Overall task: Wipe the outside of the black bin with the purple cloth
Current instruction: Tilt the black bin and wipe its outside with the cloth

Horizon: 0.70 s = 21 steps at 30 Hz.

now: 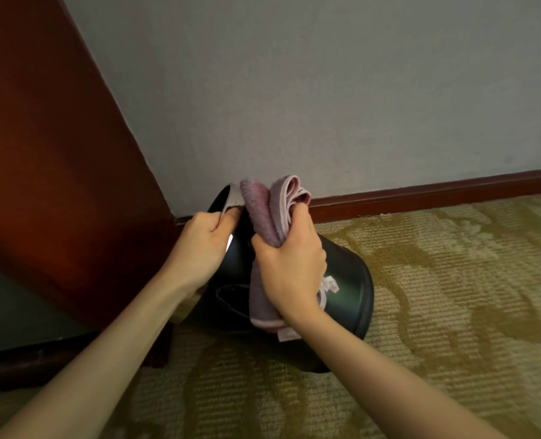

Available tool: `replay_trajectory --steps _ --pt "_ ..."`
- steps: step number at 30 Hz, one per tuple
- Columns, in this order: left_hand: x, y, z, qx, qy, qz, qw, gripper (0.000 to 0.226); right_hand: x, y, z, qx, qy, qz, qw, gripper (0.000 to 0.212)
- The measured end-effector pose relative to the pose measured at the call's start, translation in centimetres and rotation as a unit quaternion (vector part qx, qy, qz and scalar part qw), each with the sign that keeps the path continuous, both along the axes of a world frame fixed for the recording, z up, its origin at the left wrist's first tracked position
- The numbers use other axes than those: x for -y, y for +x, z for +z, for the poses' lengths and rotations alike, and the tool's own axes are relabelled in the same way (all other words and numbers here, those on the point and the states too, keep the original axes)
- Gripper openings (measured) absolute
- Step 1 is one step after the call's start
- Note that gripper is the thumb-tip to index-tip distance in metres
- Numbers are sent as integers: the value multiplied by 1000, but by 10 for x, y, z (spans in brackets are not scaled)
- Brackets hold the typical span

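Glossy black bin [348, 280], seemingly tilted; bunched purple cloth [263, 210].

No text, brand, number or sign can be read anywhere in this view. A small pale tag [288, 334] hangs from the lower edge of the purple cloth [264, 213], but any printing on it is too blurred to make out. A second pale tag [330, 284] shows beside the right hand, against the black bin [351, 280], and its markings are likewise illegible.
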State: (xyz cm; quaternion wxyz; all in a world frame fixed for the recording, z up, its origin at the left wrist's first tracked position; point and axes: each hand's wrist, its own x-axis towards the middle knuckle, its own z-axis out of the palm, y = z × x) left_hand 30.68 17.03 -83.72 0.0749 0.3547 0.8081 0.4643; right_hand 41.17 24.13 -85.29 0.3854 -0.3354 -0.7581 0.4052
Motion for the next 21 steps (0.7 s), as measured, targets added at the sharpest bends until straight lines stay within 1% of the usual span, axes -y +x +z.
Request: replay_trajectory --steps 5,12,17,21 --pt "-1 5 1 -19 -1 3 1000 46 -18 -14 11 25 -49 -12 998 27" --pt "4 16 3 -15 -9 -4 1000 44 -44 -32 19 53 -92 3 994 27" --pt "2 25 3 -23 -19 -22 999 43 -69 -43 23 91 -131 12 987 41" --pt "-6 27 5 -39 -21 -29 999 46 -71 -35 21 73 -128 -13 989 35"
